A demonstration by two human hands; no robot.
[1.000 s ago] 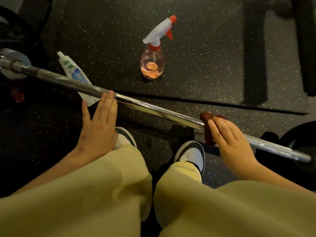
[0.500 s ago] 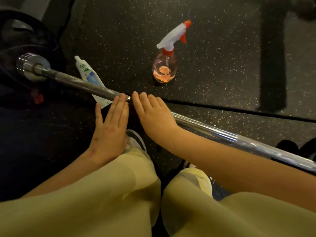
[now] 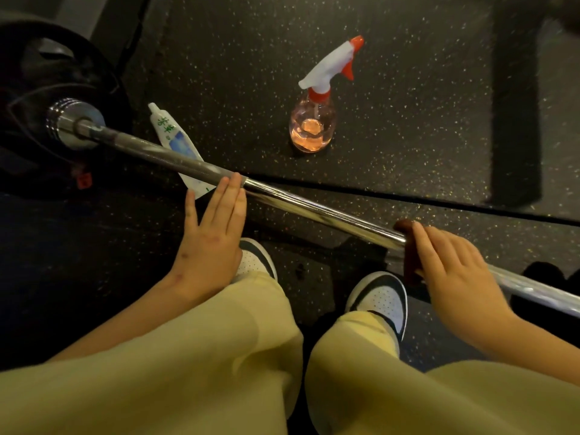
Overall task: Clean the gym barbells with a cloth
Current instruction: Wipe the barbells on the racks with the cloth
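Black speckled gym floor [image 3: 408,89]. Across it one bar [image 3: 314,208], one plate [image 3: 62,67]; one bottle [image 3: 312,127], one tube [image 3: 175,146]. Left hand [image 3: 210,243] flat against bar, fingers straight; right hand [image 3: 455,274] clamped on one cloth [image 3: 408,255] on bar.

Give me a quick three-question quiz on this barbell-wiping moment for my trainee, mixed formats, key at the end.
1. True or false: the left hand rests with straight fingers against the bar.
2. Which hand holds the dark red cloth on the bar? A) left hand B) right hand C) neither
3. Fill in: standing upright beyond the bar is a ____ bottle with pinkish liquid.

Key: 1 true; 2 B; 3 spray.
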